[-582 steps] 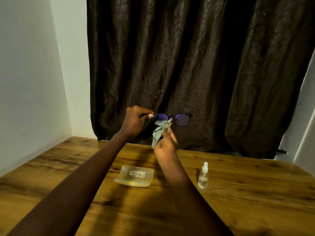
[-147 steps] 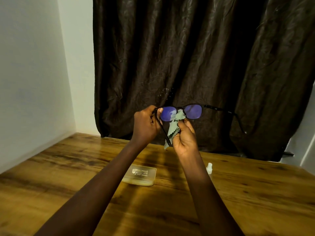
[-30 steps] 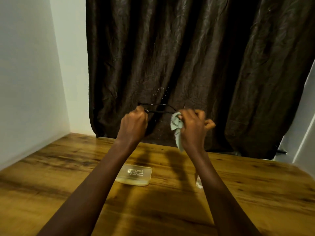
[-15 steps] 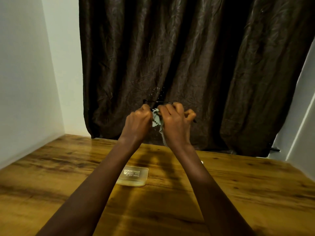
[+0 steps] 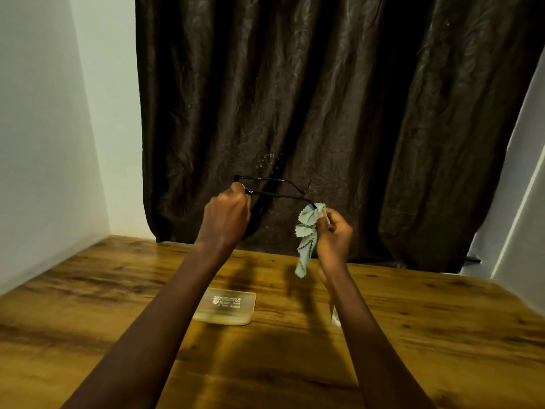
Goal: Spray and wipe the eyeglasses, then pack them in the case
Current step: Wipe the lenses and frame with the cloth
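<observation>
Wooden table [image 5: 442, 335], raised hands gripping eyeglasses [image 5: 277, 194], cloth [image 5: 306, 234]

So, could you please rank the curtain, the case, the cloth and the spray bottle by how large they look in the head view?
1. curtain
2. case
3. cloth
4. spray bottle, mostly hidden behind the right forearm, so its place is unsure.

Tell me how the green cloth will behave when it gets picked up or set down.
The cloth looks floppy: it hangs in loose folds below the right hand, which pinches only its top. It is probably very light, since the thin sheet drapes freely. It would likely land crumpled rather than flat on the table.
</observation>
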